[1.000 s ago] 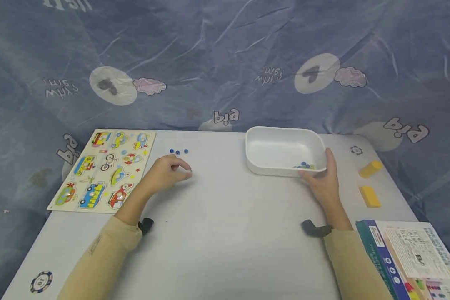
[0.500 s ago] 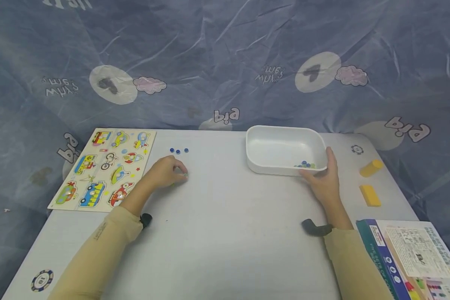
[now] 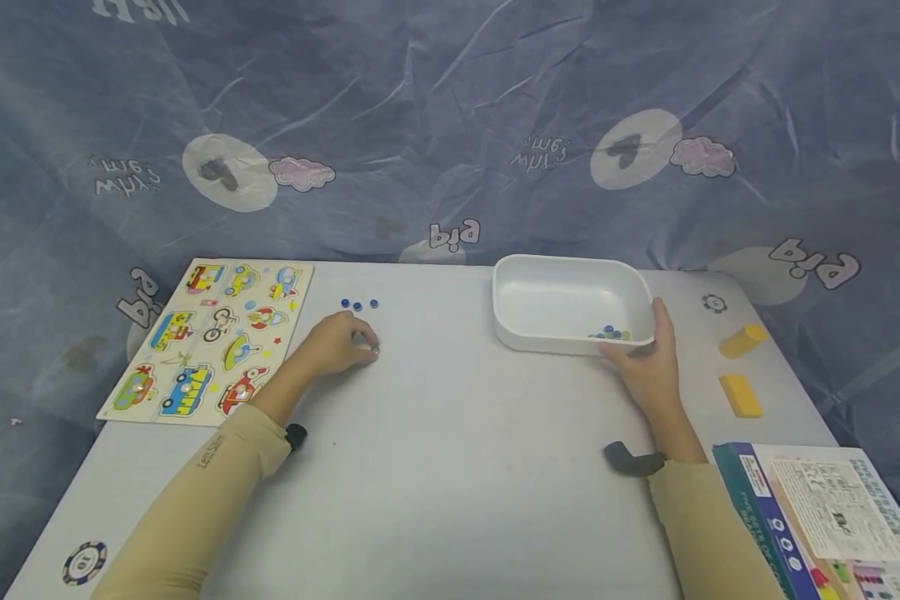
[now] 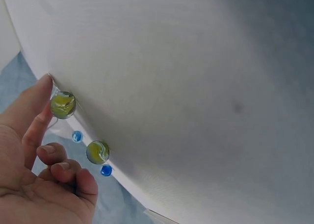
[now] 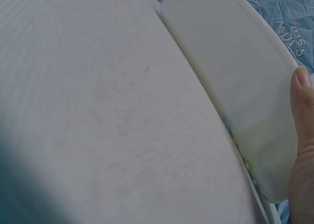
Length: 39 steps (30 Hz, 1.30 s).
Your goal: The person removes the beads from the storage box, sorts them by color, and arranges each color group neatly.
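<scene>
Left hand: [image 3: 337, 346] thumb and index nearly together, pinching a held marble [image 4: 63, 105] at their tips; the other fingers curl toward the palm.
Second marble: [image 4: 98, 152] yellow-green, just beside the curled fingers; contact cannot be told.
Beads: [image 3: 357, 306] three blue, just beyond the left hand, near the back edge.
Right hand: [image 3: 648, 367] grips the tray's near right corner, thumb at the near rim, fingers along the outer wall.
Tray: [image 3: 547, 343] white, back rim close to the back edge; small balls [image 3: 609, 332] gather in its near right corner.
Middle room: a wide stretch of surface [image 3: 450, 450] between left hand and tray, running on toward the near side.
Left side: board [image 3: 202, 346] along the left edge, the left hand just beside it.
Right side: yellow cylinder [image 3: 742, 342] and yellow block [image 3: 740, 396] between tray and right edge; book [image 3: 765, 512] at the near right.
</scene>
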Available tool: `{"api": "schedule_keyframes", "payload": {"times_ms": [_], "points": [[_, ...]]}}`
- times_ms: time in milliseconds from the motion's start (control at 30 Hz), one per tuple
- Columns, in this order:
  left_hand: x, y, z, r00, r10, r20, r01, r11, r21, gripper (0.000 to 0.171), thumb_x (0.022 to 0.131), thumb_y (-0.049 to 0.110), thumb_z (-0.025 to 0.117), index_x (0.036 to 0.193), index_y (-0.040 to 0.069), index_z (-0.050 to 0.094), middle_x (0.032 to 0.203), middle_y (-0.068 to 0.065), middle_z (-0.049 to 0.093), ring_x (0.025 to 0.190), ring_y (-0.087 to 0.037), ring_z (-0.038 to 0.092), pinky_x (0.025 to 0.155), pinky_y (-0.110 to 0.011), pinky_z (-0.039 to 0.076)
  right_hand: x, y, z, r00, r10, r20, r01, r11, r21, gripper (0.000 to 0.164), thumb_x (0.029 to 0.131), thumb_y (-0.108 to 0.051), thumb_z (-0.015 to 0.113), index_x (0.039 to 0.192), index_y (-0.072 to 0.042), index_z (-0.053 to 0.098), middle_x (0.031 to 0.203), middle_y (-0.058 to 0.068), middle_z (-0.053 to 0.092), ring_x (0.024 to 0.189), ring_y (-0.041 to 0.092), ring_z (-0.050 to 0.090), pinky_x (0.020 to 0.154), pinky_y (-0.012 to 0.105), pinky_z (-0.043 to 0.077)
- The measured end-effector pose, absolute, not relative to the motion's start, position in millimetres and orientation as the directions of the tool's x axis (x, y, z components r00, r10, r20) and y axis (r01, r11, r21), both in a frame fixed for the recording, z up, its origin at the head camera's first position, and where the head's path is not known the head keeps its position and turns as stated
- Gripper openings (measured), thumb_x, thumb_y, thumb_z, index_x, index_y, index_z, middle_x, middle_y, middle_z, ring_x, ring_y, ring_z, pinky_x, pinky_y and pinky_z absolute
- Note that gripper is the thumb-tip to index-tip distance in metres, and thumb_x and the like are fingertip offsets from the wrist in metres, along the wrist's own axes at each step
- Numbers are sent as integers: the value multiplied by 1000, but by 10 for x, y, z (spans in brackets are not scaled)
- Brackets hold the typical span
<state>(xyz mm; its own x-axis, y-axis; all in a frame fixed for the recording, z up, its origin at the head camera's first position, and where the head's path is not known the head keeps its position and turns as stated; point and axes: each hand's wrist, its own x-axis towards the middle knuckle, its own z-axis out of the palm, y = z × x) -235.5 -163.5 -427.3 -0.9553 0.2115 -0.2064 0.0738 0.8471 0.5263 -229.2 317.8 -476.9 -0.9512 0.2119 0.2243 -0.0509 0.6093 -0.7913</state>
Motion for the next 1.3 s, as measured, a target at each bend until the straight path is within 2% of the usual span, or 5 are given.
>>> {"api": "schedule_keyframes", "payload": {"times_ms": [433,667,900,1300], "points": [[-2339,-1629,-4289,-959,199,-201,63,843,535,24,77,26,77,98,18,71,115,-8,63,113,-27,55,99,-46,43,-2287,3184,-4775,-950,203,236,-70,601,-796,109,74,-39,79,150,-38,2,159,-10,5,148,15,6,120,42,5],[-2273,-1679,-4232,-958,204,-201,62,833,550,28,76,29,78,101,19,70,105,-5,62,95,-23,53,85,-39,44,-2284,3180,-4784,-952,214,220,-45,611,-790,109,74,-41,79,150,-39,1,159,-11,4,148,15,5,120,43,5],[-2171,-1813,-4155,-943,216,-254,39,827,560,28,72,26,81,97,17,71,115,-8,63,109,-26,54,95,-45,43,-2294,3194,-4779,-952,218,213,-40,601,-798,108,73,-41,79,149,-40,2,159,-10,4,148,15,5,120,42,5],[-2098,-1883,-4155,-921,242,-306,68,872,484,18,71,15,81,86,16,71,107,-7,64,99,-24,53,88,-39,44,-2303,3187,-4782,-950,213,230,-58,601,-797,108,73,-39,80,151,-35,4,160,-8,5,148,15,5,121,41,5]]}}
